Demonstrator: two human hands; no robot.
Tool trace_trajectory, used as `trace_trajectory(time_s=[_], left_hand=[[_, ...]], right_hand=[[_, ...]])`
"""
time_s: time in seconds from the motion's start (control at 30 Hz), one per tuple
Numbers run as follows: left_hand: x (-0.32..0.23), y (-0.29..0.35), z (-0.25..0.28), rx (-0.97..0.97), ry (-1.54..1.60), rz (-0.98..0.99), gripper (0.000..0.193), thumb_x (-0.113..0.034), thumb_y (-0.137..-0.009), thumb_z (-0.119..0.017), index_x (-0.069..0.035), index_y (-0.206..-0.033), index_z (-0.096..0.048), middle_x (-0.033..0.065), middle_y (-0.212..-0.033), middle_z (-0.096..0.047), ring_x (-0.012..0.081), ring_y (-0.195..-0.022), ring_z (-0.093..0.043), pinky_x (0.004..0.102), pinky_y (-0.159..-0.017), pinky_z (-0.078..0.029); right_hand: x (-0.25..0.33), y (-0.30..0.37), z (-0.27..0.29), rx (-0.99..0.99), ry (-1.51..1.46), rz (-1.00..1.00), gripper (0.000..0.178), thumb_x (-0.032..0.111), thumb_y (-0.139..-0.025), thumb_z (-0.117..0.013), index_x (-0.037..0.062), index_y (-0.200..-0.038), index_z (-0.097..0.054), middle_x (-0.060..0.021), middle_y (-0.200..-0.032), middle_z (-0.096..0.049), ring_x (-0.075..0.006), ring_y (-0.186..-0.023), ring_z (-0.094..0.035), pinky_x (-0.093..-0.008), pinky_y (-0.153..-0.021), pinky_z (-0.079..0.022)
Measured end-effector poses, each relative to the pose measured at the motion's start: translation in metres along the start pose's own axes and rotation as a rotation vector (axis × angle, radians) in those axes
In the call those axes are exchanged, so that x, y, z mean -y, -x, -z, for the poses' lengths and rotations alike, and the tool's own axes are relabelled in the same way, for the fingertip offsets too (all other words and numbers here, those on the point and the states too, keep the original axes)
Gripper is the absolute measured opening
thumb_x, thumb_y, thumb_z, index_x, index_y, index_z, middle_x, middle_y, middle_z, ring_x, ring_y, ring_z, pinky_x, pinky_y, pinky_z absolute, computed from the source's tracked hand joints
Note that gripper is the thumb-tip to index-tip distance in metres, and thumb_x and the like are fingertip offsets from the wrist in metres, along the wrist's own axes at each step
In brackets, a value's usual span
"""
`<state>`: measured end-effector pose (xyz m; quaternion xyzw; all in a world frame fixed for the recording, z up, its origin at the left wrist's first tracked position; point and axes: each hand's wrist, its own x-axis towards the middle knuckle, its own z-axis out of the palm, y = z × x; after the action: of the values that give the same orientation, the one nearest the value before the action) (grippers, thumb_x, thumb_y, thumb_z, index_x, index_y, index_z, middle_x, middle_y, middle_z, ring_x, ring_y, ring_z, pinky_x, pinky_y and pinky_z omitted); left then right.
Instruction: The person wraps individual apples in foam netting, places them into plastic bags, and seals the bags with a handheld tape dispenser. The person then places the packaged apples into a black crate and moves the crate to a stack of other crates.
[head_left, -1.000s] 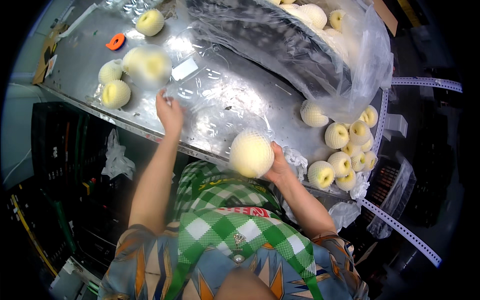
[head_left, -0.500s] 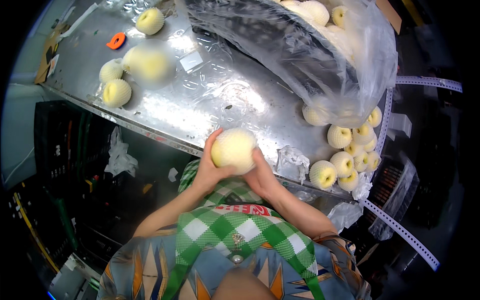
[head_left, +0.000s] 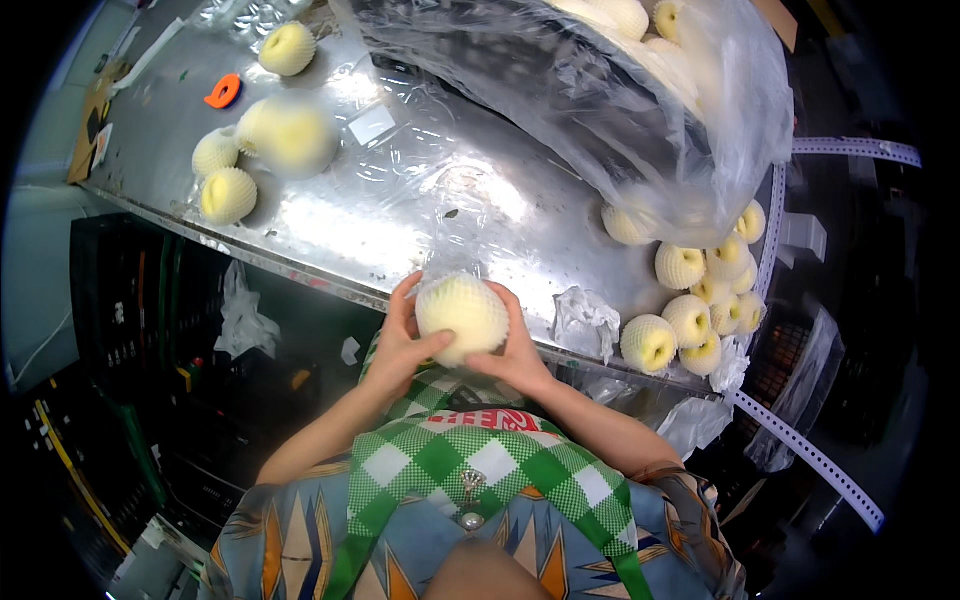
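A round, pale yellow fruit in a white foam net [head_left: 462, 310] is held between both hands at the table's near edge. My left hand [head_left: 400, 335] is closed round its left side, the thumb lying across the front. On the other side my right hand [head_left: 515, 345] grips it, fingers at the upper right and thumb low. Whether it is an apple or a pear cannot be told. Just beyond it, clear plastic film [head_left: 455, 215] lies on the metal table [head_left: 350, 235].
Several netted fruits [head_left: 688, 320] crowd the table's right end, by a crumpled white wrapper [head_left: 586, 322]. Behind them stands a large clear plastic bag [head_left: 640, 150] of more fruit. At the left are other netted fruits [head_left: 229, 195] and an orange tape cutter or ring-like tool [head_left: 223, 91].
Both hands have brought the fruit slightly down toward me and turned it. My right hand has shifted up its side, with fingers and thumb now more plainly spread round it.
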<state>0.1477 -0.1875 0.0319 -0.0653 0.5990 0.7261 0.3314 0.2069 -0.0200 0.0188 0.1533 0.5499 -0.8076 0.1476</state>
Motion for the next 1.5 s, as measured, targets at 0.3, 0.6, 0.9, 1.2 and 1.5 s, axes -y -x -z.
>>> trace_trajectory(time_s=[0.3,0.6,0.9,1.2,1.5], left_hand=[[-0.015,-0.057,0.009,0.099,-0.898,-0.185,0.095,-0.026,-0.059,-0.079,-0.002,-0.137,-0.030,0.0245,-0.124,-0.044,0.0353,-0.116,-0.047,0.0401,-0.097,-0.041],[0.007,-0.059,-0.001,0.062,-1.225,-0.305,0.095,-0.020,-0.054,-0.078,0.000,-0.135,-0.034,0.0210,-0.127,-0.044,0.0367,-0.120,-0.040,0.0440,-0.101,-0.031],[0.001,-0.055,-0.013,0.060,-1.240,-0.275,0.100,-0.022,-0.056,-0.081,0.001,-0.139,-0.029,0.0241,-0.132,-0.041,0.0403,-0.123,-0.039,0.0432,-0.101,-0.036],[0.031,-0.034,0.004,0.021,-1.289,-0.551,0.098,-0.014,-0.062,-0.079,0.000,-0.142,-0.025,0.0239,-0.142,-0.030,0.0411,-0.132,-0.029,0.0450,-0.107,-0.029],[0.020,-0.028,-0.002,0.001,-1.230,-0.544,0.094,-0.015,-0.065,-0.078,0.001,-0.142,-0.025,0.0238,-0.143,-0.030,0.0406,-0.132,-0.029,0.0462,-0.107,-0.028]], right_hand=[[-0.013,-0.027,0.011,-0.178,1.109,0.228,0.081,0.039,-0.067,-0.075,-0.0050,-0.126,-0.041,-0.0260,-0.120,-0.047,-0.0391,-0.116,-0.040,-0.0481,-0.099,-0.032],[-0.040,-0.027,0.010,-0.282,1.015,0.264,0.086,0.033,-0.069,-0.074,-0.0071,-0.133,-0.034,-0.0230,-0.110,-0.045,-0.0384,-0.104,-0.042,-0.0431,-0.097,-0.035],[-0.002,0.012,0.059,-0.253,0.939,0.440,0.087,0.030,-0.067,-0.078,-0.0017,-0.136,-0.034,-0.0238,-0.130,-0.043,-0.0386,-0.118,-0.043,-0.0424,-0.101,-0.036],[0.085,0.049,0.295,-1.430,1.204,0.468,0.088,0.032,-0.068,-0.077,0.0017,-0.136,-0.032,-0.0218,-0.130,-0.038,-0.0368,-0.120,-0.038,-0.0457,-0.102,-0.033],[0.090,0.036,0.355,-1.353,1.131,0.258,0.083,0.029,-0.063,-0.080,0.0043,-0.131,-0.040,-0.0198,-0.116,-0.056,-0.0350,-0.108,-0.053,-0.0405,-0.094,-0.043]])
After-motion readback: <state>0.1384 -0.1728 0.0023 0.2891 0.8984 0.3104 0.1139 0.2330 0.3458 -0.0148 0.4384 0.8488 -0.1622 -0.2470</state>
